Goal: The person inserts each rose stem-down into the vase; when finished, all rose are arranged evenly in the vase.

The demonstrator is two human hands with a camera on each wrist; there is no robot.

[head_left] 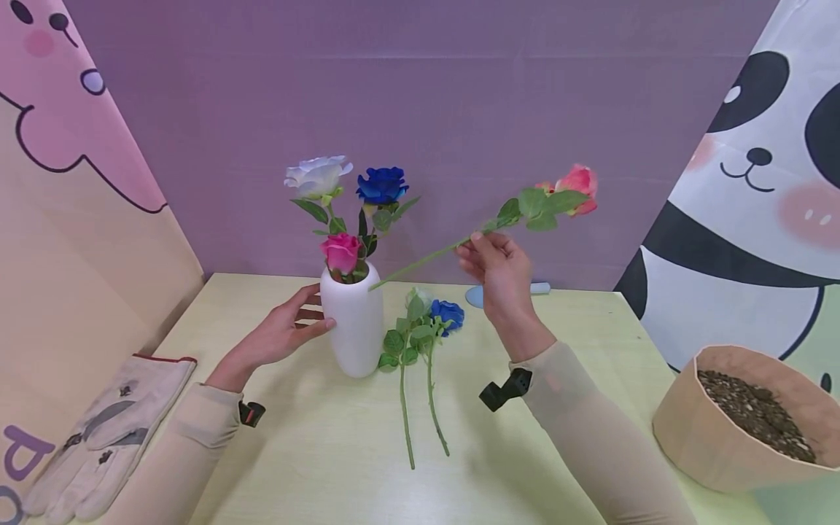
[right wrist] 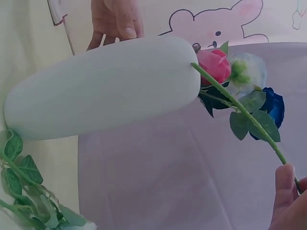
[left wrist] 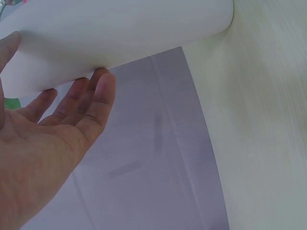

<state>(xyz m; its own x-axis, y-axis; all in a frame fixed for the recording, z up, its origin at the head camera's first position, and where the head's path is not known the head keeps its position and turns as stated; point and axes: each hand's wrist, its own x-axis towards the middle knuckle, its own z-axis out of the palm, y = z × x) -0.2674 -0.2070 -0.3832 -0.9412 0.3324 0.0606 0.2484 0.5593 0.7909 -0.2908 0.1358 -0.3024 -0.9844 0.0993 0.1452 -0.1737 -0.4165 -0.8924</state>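
A white vase (head_left: 357, 335) stands upright on the table, holding a white rose (head_left: 318, 177), a blue rose (head_left: 382, 185) and a pink rose (head_left: 341, 252). My left hand (head_left: 289, 328) touches the vase's left side with thumb and relaxed, spread fingertips. In the left wrist view the fingertips (left wrist: 104, 87) lie along the vase's edge. My right hand (head_left: 502, 273) pinches the stem of a coral-pink rose (head_left: 577, 189), its bloom tilted up to the right. The cut end of this stem (right wrist: 235, 102) overlaps the vase's rim in the right wrist view.
Beside the vase, a white rose (head_left: 418, 297) and a blue rose (head_left: 448, 316) lie on the table. Behind my right hand is a light-blue tool (head_left: 474, 295). Work gloves (head_left: 118, 430) lie at left; a tan pot of soil (head_left: 709, 423) stands at right.
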